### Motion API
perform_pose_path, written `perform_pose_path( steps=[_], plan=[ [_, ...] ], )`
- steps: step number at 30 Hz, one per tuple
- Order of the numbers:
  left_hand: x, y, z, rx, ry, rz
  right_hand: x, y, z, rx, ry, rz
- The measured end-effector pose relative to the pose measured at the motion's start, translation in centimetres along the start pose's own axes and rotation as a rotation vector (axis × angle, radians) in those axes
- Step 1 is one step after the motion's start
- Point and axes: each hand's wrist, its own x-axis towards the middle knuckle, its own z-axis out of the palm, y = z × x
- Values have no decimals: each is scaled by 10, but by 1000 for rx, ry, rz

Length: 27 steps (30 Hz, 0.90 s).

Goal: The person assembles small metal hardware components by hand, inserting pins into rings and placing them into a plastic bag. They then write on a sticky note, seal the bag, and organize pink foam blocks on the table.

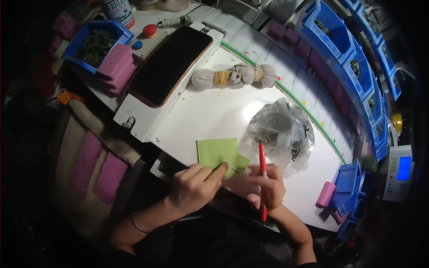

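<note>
Green square note paper [216,151] lies near the table's front edge, with a smaller green piece jutting out at its right side. My left hand [196,184] has its fingers curled and holds the paper by its lower edge, the index fingertip pressing on it. In my right hand [270,185] a red and white pen [262,167] stands almost upright between the fingers. These fingers are slightly blurred. Just beyond the pen sits a clear plastic bag [286,125] with small dark pieces inside.
A grey cloth bundle [203,79] tied with yellow bands lies farther back. At the left are a dark phone [172,64], pink blocks [117,67] and a blue bin [120,31]. Several blue bins [328,33] line the right, above a device with a blue screen [404,169].
</note>
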Motion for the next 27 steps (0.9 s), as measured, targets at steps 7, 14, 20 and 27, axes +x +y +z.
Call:
perform_pose_path(
  steps=[7,14,20,27],
  plan=[
    [3,8,-1,32,-3,-38,7,1,11,145,67,217],
    [8,11,-9,159,-71,65,3,1,11,196,53,558],
    [10,9,-5,98,-99,57,-2,3,9,222,92,601],
    [6,7,-9,-13,-137,-16,9,-1,17,-353,3,306]
  ],
)
